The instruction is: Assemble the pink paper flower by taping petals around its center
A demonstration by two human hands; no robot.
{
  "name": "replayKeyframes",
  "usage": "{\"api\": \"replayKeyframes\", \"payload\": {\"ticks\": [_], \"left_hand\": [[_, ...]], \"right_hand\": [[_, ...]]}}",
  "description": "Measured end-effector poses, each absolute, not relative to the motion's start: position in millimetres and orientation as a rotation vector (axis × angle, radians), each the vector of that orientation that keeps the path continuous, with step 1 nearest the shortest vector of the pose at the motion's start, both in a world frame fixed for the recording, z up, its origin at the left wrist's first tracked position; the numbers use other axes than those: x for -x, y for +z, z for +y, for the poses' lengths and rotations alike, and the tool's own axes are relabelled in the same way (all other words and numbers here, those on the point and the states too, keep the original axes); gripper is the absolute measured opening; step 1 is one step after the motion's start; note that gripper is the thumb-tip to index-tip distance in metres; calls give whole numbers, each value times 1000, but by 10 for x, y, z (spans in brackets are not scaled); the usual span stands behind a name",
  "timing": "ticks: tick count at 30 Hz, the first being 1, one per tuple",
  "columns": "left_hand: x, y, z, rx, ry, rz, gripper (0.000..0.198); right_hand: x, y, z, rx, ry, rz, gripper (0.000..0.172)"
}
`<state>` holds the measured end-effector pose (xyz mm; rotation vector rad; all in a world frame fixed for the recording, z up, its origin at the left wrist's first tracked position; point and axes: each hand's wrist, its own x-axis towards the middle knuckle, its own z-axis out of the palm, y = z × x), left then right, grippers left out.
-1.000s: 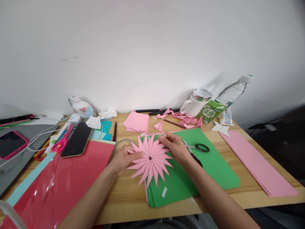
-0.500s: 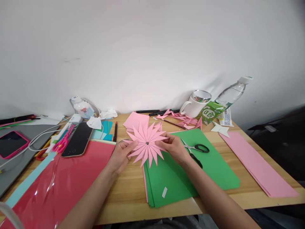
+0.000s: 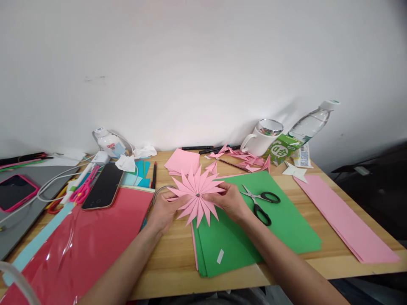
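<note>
Pinching, head view: both hands are clamped on one pink paper rosette (image 3: 199,184), which lies between them, many-pointed, with a small hole at its centre.
Left hand (image 3: 163,212): thumb flat on the rosette's upper face; fingers mostly hidden beneath.
Right hand (image 3: 233,201): thumb on the opposite side of the same face, reaching in near the hole; fingers mostly hidden behind.
Rosette position: over the far-left part of the green sheets (image 3: 254,252); contact with them cannot be told.
Black-handled scissors (image 3: 255,197): just right of the right hand, blades parted, on the green sheets.
White slip (image 3: 220,256): nearer the wearer than the right hand, on the green sheets.
Pink squares (image 3: 182,160): stacked beyond the left hand.
Folded pink pieces (image 3: 249,161): heaped beyond the right hand, near the white mug (image 3: 262,140).
Pink strips (image 3: 343,220): well to the right of the right hand, a white paper star (image 3: 295,170) at their far end.
Red sheet (image 3: 117,220): left of the left hand, a dark phone (image 3: 103,186) near its far edge.
Pink scissors (image 3: 82,192): farther left of the left hand, beside the phone.
</note>
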<state>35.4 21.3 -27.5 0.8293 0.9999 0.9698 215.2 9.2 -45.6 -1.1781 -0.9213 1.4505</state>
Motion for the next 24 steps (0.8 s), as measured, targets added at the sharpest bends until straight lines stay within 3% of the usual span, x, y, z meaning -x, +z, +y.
{"api": "replayKeyframes", "payload": {"ticks": [24], "left_hand": [[-261, -239, 311, -761, 966, 985, 21]], "right_hand": [[-2226, -473, 162, 1111, 1351, -769, 30]]}}
